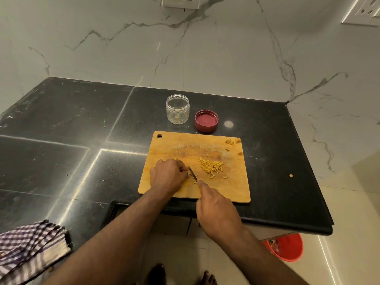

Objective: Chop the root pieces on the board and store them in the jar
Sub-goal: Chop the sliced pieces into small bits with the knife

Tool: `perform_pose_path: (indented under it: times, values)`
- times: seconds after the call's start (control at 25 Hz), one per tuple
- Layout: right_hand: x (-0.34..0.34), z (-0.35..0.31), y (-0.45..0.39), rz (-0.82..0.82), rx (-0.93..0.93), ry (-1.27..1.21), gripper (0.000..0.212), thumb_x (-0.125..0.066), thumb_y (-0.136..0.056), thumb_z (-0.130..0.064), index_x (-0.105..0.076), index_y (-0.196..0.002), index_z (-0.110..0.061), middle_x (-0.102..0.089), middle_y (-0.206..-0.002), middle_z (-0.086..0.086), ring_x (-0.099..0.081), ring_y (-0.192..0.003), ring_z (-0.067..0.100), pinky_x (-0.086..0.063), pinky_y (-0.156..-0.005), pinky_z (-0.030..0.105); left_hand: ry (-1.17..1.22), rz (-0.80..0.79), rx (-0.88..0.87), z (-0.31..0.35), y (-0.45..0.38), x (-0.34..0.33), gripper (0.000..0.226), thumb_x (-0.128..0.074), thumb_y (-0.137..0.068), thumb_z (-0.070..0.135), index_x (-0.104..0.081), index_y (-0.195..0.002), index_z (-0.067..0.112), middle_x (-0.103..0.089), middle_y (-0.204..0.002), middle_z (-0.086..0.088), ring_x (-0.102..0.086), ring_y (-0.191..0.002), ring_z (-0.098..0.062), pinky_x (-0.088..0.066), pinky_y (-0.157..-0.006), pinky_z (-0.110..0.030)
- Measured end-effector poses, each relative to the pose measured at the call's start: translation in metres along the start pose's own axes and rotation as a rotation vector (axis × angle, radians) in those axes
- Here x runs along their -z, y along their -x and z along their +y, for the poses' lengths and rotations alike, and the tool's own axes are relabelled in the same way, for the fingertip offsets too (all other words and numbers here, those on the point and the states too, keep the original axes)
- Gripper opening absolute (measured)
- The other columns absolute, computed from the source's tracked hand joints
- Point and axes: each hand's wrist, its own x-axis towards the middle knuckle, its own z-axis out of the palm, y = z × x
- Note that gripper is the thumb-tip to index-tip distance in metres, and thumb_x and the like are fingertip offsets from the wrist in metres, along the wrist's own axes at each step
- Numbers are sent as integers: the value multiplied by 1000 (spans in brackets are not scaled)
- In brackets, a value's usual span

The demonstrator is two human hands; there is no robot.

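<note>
At frame centre, the left hand (167,174) curls its fingers down over root pieces on the wooden cutting board (164,145). The right hand (217,210) grips a small knife (192,174) — blade beside the left fingertips. A chopped yellow pile (211,167) lies right of it; the open clear jar (177,109) and red lid (206,121) stand just above.

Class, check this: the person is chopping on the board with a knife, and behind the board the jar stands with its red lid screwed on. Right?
Not quite. The head view shows the jar open; its red lid lies upturned on the counter beside it. The chopping on the board with the knife is right.
</note>
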Motion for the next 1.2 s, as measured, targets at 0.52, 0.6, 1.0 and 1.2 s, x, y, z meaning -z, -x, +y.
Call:
perform_pose_path:
  times: [0.52, 0.6, 1.0, 1.2]
  values:
    - [3, 6, 19, 41, -3, -62, 51, -32, -102, -31, -23, -152, -27, -58, -125, -1, -59, -102, 18, -50, -85, 34, -15, 10, -20, -3, 1, -1, 20, -66, -92, 44, -76, -108, 36, -71, -106, 13, -52, -106, -19, -46, -90, -43]
    - [1, 6, 11, 49, 7, -50, 51, -33, -102, -30, -24, -152, -25, -59, -123, 0, -58, -100, 18, -50, -84, 35, -25, 11, -12, -3, 2, -1, 20, -65, -92, 43, -76, -109, 36, -71, -106, 12, -52, -107, -19, -46, -90, -42]
    - [-8, 6, 13, -10, -1, -28, 50, -32, -100, -31, -23, -149, -28, -61, -117, 1, -61, -95, 23, -51, -78, 39, -11, 15, 12, -3, -2, -3, 16, -67, -90, 44, -76, -99, 35, -70, -98, 13, -51, -103, -17, -46, -85, -41]
    - [-3, 17, 39, -4, 23, -32, 49, -29, -103, -33, -21, -151, -32, -57, -127, -5, -59, -103, 14, -48, -84, 32, 0, 14, 1, -4, -2, -3, 13, -67, -91, 41, -75, -99, 34, -70, -100, 13, -51, -104, -17, -46, -88, -42]
